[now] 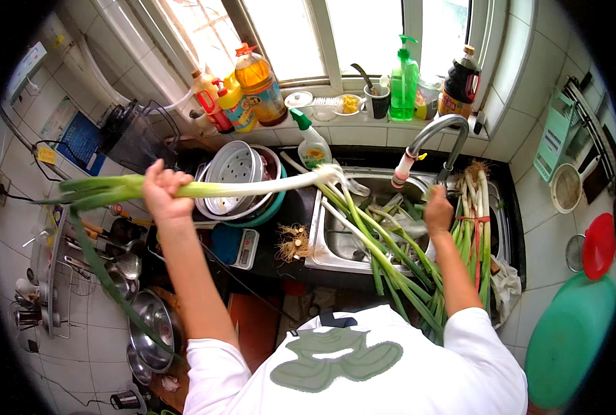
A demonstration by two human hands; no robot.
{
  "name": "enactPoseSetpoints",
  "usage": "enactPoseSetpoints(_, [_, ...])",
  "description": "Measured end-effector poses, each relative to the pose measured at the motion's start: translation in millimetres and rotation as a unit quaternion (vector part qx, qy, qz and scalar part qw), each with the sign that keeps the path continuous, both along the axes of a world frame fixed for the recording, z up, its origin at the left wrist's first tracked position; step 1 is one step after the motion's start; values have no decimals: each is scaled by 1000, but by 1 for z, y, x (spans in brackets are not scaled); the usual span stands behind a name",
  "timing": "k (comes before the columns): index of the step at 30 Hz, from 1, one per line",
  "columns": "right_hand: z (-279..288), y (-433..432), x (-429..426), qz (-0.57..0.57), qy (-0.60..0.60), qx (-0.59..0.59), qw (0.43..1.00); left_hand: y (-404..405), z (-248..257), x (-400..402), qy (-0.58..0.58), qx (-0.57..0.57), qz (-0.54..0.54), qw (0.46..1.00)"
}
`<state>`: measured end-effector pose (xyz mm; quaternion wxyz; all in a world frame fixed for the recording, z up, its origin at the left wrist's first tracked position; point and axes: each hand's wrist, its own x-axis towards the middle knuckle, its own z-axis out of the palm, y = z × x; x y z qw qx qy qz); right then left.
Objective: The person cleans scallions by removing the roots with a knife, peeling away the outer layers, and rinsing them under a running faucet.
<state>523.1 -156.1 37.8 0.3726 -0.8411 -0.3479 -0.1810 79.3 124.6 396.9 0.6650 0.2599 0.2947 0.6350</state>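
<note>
My left hand (166, 191) is closed around the green part of a long Welsh onion (251, 188), held nearly level above the counter. Its pale end reaches the left rim of the steel sink (315, 228), and one long leaf droops past my left forearm. At the foot of the curved faucet (441, 124) is my right hand (437, 210), fingers curled and somewhat blurred; whether it grips the faucet handle is unclear. More loose Welsh onions (391, 259) lie across the sink and over its front edge. A bundle of them (472, 207), tied with red string, stands right of my right hand.
Cut-off roots (293, 243) lie on the black counter beside a kitchen scale (243, 249). Stacked basins and a white colander (233, 174) stand behind. A spray bottle (312, 142) is near the sink's back left corner. Bottles, including a green pump bottle (404, 85), line the windowsill.
</note>
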Motion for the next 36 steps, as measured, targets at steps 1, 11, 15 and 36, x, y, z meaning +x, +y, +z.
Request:
enactPoseSetpoints(1, [-7, -14, 14, -19, 21, -10, 1000, 1, 10, -10, 0, 14, 8, 1000])
enactPoseSetpoints(11, [158, 53, -128, 420, 190, 75, 884, -24, 14, 0, -44, 46, -125, 990])
enactPoseSetpoints(15, [187, 72, -162, 447, 244, 65, 858, -20, 1, 14, -113, 99, -206, 967])
enactPoseSetpoints(36, [107, -27, -50, 334, 6, -206, 920, -27, -7, 20, -31, 129, -138, 982])
